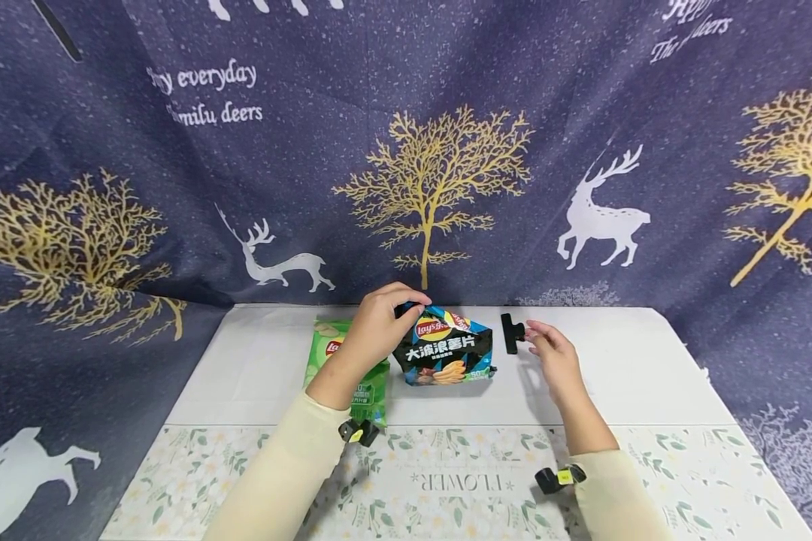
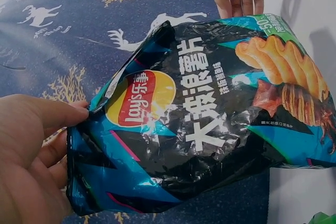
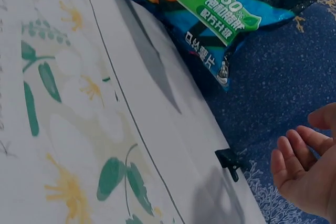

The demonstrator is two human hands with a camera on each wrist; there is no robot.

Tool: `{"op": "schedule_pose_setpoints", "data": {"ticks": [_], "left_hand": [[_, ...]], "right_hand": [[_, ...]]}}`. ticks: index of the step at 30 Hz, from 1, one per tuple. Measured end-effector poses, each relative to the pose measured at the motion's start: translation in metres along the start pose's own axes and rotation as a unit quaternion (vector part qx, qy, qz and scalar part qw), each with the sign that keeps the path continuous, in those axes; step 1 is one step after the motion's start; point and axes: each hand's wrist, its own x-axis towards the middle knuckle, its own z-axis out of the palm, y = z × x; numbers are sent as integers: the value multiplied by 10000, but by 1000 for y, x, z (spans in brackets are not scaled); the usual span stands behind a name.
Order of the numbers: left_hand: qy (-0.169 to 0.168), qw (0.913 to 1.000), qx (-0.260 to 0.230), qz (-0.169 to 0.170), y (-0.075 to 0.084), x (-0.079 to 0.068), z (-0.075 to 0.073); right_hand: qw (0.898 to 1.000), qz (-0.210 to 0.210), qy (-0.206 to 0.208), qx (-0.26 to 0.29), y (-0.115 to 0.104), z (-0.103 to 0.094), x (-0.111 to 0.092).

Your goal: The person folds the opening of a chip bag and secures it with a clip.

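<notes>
Head view: dark blue backdrop [image 1: 291,173] fills the rear, printed with yellow trees, white deer and script. Table [image 1: 616,361] in front of it, white at the back, floral cover [image 1: 406,518] on the near part. Two pale sleeves [image 1: 277,473] reach in from the near side.

Black-and-blue Lay's bag [image 1: 443,353] is mid-table toward the back, front panel facing the person, top edge up; can't tell if its base touches the table. Green Lay's bag [image 1: 371,391] lies to its left, partly hidden under the left forearm.

Left hand [image 1: 389,312]: clamped on the black-and-blue bag's top corner, thumb in front, fingers behind. Right hand [image 1: 555,349]: fingers side by side, loosely bent, holding nothing; thumb apart from them in the right wrist view.

Small black wrist unit [image 1: 560,478] on each wrist, yellow label.

Black clip [image 1: 512,334]: on the white part, right of the black-and-blue bag, just beside the right fingertips. Right wrist view shows a gap there.
</notes>
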Motion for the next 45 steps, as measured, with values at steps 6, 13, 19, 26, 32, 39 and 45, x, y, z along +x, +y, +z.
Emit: {"op": "schedule_pose_setpoints", "data": {"ticks": [6,13,19,26,32,39,45], "left_hand": [[-12,10000,35,-9,2,1,1],[0,9999,112,-59,2,0,2],[-18,9998,77,-173,1,0,3],[-89,9998,42,-194,2,0,4],[-96,9998,85,-181,2,-1,5],[-117,9997,121,-150,2,0,7],[-148,9997,119,-124,2,-1,9]], "right_hand": [[9992,183,-45,-360,4,-3,6],[9977,399,6,-543,11,-5,14],[9964,415,-5,-737,15,-4,22],[9921,499,-121,-1145,21,-3,28],[9924,630,-81,-1053,22,0,30],[9890,683,-151,-1299,23,2,34],[9775,561,-18,-2032,25,5,40]]}}
